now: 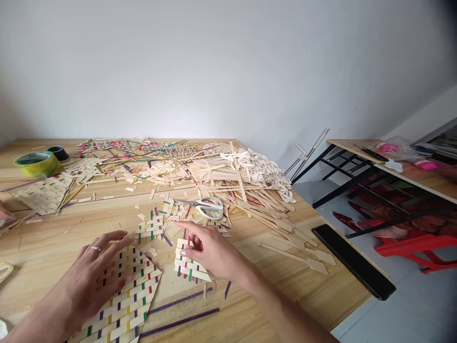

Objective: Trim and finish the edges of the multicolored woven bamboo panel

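My left hand (pixel 95 272) lies flat with spread fingers on a large woven mat (pixel 123 300) of pale strips with coloured squares, near the table's front edge. A ring shows on one finger. My right hand (pixel 210 248) rests on a smaller woven piece (pixel 187 269) just to the right, index finger stretched left, the other fingers curled over the piece's top edge. Another small woven piece (pixel 150 228) lies just beyond the hands. White-handled scissors (pixel 209 206) lie behind my right hand.
A heap of pale and coloured strips (pixel 185 169) covers the wooden table's (pixel 46 238) far half. Tape rolls (pixel 37 163) sit at far left. Purple strips (pixel 178 324) lie by the front edge. A black phone (pixel 353 259) lies at the right edge. A second table (pixel 410 174) stands right.
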Motion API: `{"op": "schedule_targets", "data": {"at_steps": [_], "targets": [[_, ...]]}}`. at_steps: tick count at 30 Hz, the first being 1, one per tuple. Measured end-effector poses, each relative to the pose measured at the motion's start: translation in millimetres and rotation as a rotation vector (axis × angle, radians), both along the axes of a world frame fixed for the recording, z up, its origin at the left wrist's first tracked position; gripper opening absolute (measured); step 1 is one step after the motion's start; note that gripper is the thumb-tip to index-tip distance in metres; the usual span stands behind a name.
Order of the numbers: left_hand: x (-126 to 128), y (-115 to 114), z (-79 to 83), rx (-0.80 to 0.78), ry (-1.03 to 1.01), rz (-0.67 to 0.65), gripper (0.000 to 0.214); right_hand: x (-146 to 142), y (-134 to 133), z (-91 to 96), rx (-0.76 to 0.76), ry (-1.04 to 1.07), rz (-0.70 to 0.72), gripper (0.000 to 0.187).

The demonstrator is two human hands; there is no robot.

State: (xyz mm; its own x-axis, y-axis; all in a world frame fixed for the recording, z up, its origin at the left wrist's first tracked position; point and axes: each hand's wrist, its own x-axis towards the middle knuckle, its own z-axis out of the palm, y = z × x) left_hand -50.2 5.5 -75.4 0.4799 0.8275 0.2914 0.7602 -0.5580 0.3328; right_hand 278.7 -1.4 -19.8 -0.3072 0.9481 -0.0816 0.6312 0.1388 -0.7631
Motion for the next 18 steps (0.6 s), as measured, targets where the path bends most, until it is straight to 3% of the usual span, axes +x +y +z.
{"op": "schedule_targets", "data": {"at_steps": [8,18], "targets": [[5.4,-5.0,-2.3,-0.015,-0.051,0.069,0.046,-0.1,-1.3,0.5,0.032,-0.072,0.002,0.061],[1.4,-0.2,-6.8,0.013,-0.056,0.026,0.056,0.6,-0.9,-3.0,0.115,-0.041,0.047,0.052]]}}
